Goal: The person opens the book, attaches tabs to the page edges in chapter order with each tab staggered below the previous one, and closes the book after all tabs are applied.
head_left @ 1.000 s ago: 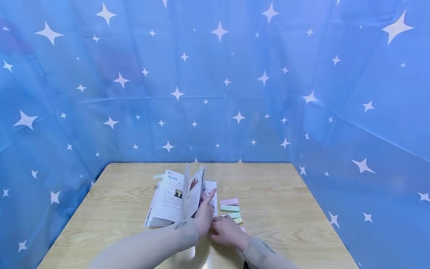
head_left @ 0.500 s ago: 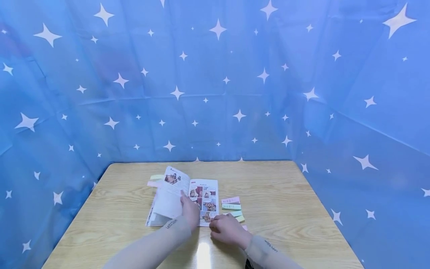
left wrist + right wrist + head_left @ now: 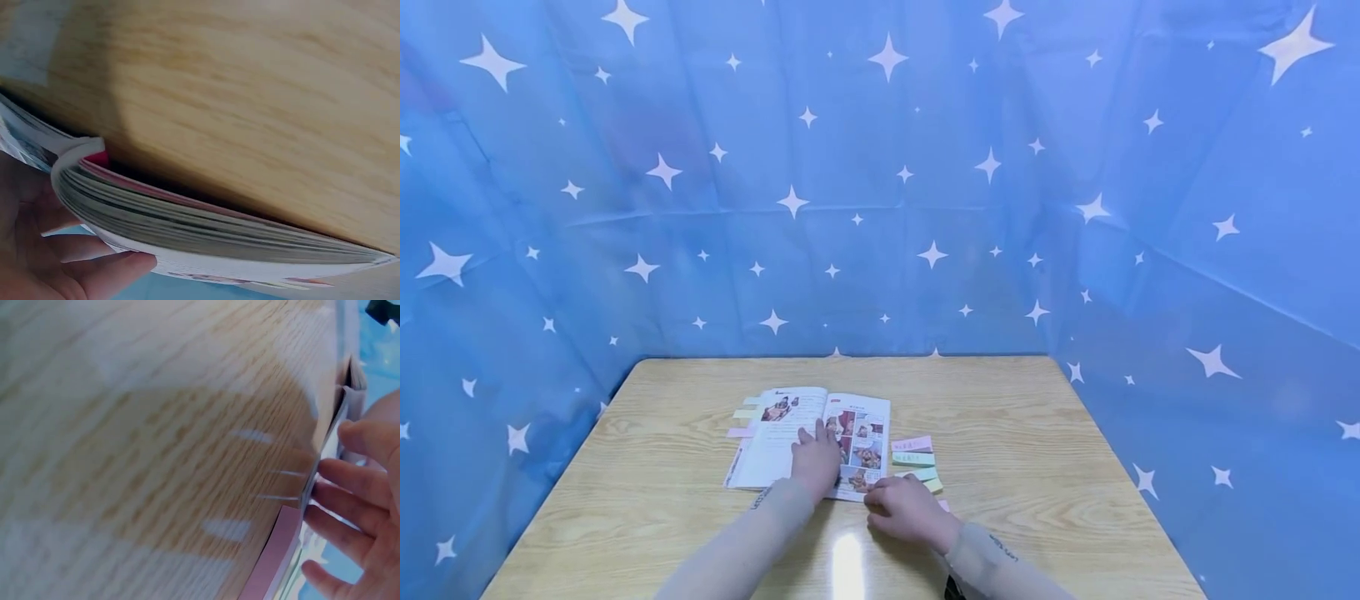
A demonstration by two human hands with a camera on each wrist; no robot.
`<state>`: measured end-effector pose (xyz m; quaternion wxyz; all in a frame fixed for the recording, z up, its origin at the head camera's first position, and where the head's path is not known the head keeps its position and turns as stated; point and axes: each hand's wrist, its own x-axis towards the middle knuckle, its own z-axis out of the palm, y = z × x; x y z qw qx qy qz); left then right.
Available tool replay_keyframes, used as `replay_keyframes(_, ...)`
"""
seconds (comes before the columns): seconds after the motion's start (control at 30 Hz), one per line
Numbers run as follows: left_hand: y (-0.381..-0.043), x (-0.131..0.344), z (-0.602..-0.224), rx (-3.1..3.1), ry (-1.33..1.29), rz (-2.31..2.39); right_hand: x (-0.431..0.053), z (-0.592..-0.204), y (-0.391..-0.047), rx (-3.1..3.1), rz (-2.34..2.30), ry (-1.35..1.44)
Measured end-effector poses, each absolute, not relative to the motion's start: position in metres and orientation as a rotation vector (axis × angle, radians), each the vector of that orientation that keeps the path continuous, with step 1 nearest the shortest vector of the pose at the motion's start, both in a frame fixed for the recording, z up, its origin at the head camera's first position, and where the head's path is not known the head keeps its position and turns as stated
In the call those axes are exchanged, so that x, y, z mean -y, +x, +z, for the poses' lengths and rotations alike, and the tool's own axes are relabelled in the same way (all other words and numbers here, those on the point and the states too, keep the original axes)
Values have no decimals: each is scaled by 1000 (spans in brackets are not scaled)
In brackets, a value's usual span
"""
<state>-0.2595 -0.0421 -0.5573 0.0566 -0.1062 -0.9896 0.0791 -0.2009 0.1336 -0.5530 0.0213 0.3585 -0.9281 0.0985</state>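
Note:
An open book (image 3: 775, 454) lies on the table, text on its left page and comic-like picture panels on its right page (image 3: 867, 433). My left hand (image 3: 817, 462) rests on it along the inner fold, fingers extended. In the left wrist view, the fingers (image 3: 119, 269) lie against the curved left page above a thick stack of page edges (image 3: 187, 219). My right hand (image 3: 913, 510) touches the lower right corner of the book. The right wrist view shows its loosely bent fingers (image 3: 350, 512) at the book's edge, beside a pink sticky-note pad (image 3: 275, 553).
Pink (image 3: 912, 444) and green (image 3: 913, 459) sticky notes with handwriting lie right of the book, with a yellow one (image 3: 933, 485) nearer my right hand. Coloured tabs (image 3: 745, 413) stick out from the book's left side. A blue star-patterned curtain (image 3: 880, 183) surrounds the wooden table (image 3: 1037, 467).
The raised pages have been turned over to the left and now lie flat. My left hand has moved left from the right page to the fold. The right hand has stayed in place.

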Motion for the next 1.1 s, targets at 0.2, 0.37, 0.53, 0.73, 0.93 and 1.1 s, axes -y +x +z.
replay_keyframes(0.2,-263,36,-557,3000,-290,274,-134,-552,-200,2858,297,1080)
replay_keyframes(0.37,-261,32,-553,3000,-258,288,-135,-553,-202,2843,267,1028)
replay_keyframes(0.53,-263,40,-551,2964,-279,251,-133,-552,-203,2899,288,1005)
replay_keyframes(0.73,-277,75,-543,3011,-317,-100,-119,-550,-208,2921,298,976)
replay_keyframes(0.93,-285,103,-547,3031,-334,-255,-102,-549,-218,2937,257,959)
replay_keyframes(1.1,-280,106,-555,3097,-342,-297,-87,-548,-224,2920,268,976)
